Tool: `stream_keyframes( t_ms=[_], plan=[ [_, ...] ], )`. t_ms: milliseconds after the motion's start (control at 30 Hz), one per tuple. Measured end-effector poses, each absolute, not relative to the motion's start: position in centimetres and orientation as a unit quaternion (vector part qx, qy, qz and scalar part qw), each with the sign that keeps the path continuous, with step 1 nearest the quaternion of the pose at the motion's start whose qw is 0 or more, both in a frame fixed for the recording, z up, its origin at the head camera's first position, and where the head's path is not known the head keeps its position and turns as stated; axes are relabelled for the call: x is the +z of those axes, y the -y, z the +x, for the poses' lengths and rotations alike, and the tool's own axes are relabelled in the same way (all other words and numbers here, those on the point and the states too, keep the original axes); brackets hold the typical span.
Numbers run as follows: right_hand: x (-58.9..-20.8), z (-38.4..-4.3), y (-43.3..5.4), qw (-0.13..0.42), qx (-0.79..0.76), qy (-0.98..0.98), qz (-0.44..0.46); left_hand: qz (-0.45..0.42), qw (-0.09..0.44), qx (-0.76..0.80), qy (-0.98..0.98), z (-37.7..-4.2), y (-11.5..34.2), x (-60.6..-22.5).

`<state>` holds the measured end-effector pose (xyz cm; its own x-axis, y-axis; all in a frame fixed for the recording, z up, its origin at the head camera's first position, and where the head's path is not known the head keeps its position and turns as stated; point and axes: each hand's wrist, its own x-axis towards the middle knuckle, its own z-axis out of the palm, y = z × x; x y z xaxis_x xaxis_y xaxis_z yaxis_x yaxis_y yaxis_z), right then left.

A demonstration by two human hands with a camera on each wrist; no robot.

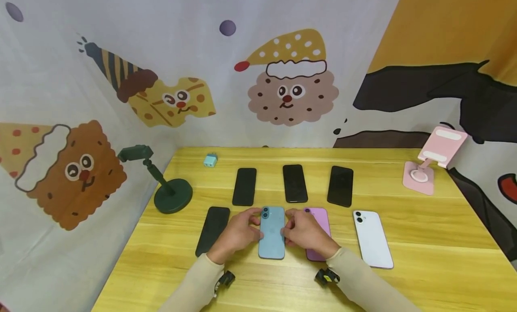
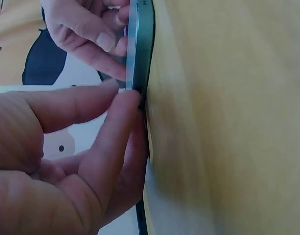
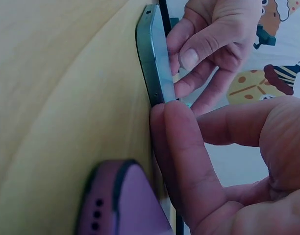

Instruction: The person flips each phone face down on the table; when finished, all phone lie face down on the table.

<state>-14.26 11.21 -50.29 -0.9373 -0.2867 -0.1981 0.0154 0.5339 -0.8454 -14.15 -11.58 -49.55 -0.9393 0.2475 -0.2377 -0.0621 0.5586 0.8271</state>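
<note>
A light blue smartphone [image 1: 272, 240] lies back up on the wooden table, its camera lenses at the far left corner. My left hand [image 1: 240, 231] grips its left edge with thumb and fingers. On the opposite edge, my right hand [image 1: 305, 231] pinches it the same way. The wrist views show the blue phone's side [image 2: 143, 49] low against the tabletop, fingertips at the rim. Partly under my right hand is a purple smartphone [image 1: 322, 220], whose edge [image 3: 108, 200] also shows in the right wrist view. Beside my left hand lies a black smartphone [image 1: 211, 229].
Three dark phones form a back row: left [image 1: 244, 186], middle [image 1: 295, 183] and right [image 1: 340, 186]. A white phone [image 1: 373, 240] lies at right. A green phone stand [image 1: 171, 197], a blue charger plug [image 1: 210, 160] and a pink phone stand [image 1: 442, 146] stand farther out.
</note>
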Motion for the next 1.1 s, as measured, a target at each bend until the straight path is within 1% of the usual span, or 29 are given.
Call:
stream_keyframes(
  t_ms=[233, 433, 600, 833, 1100],
  plan=[
    [-49.8, -14.7, -11.3, 0.127, -0.448, -0.881, -0.083, 0.054, 0.187, 0.497, -0.846, -14.0, 12.4, -49.1],
    [-49.6, -15.0, -10.5, 0.100, -0.443, -0.883, -0.122, 0.072, 0.190, 0.514, -0.833, -13.9, 14.5, -48.8],
    [-50.1, -15.3, -9.6, 0.095, -0.458, -0.870, -0.155, 0.068, 0.181, 0.510, -0.838, -13.7, 16.2, -48.7],
    [-50.8, -15.9, -7.7, 0.099, -0.480, -0.851, -0.188, 0.042, 0.163, 0.537, -0.827, -13.2, 18.3, -48.9],
    [-50.5, -16.2, -5.2, 0.120, -0.498, -0.834, -0.203, -0.013, 0.139, 0.549, -0.824, -12.8, 20.8, -48.9]
  ],
)
